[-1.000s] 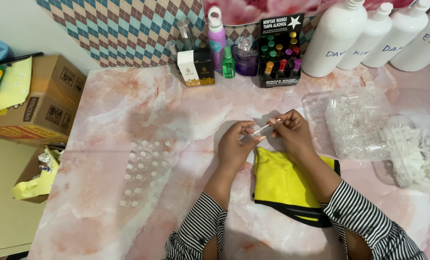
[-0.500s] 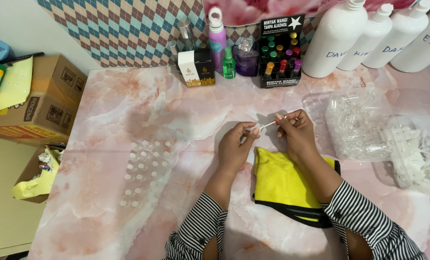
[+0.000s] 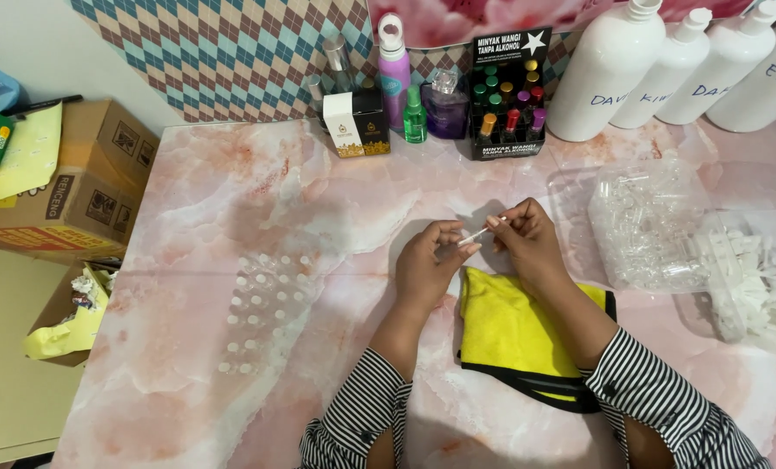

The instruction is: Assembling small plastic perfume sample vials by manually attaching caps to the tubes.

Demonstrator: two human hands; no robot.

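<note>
Both hands meet over the middle of the pink marble table. My left hand and my right hand each pinch one end of a small clear tube with a white tip, held level between them. Just below my right hand lies a yellow cloth with a black edge. My right forearm rests across that cloth. Both sleeves are black-and-white striped.
Several small clear vials stand in rows at the left. Clear bags of vials and white caps lie at the right. Perfume bottles, a black display rack and large white pump bottles line the back. Cardboard boxes sit off the left edge.
Both hands have stayed over the same spot, with small finger shifts on the tube. Nothing else has moved.
</note>
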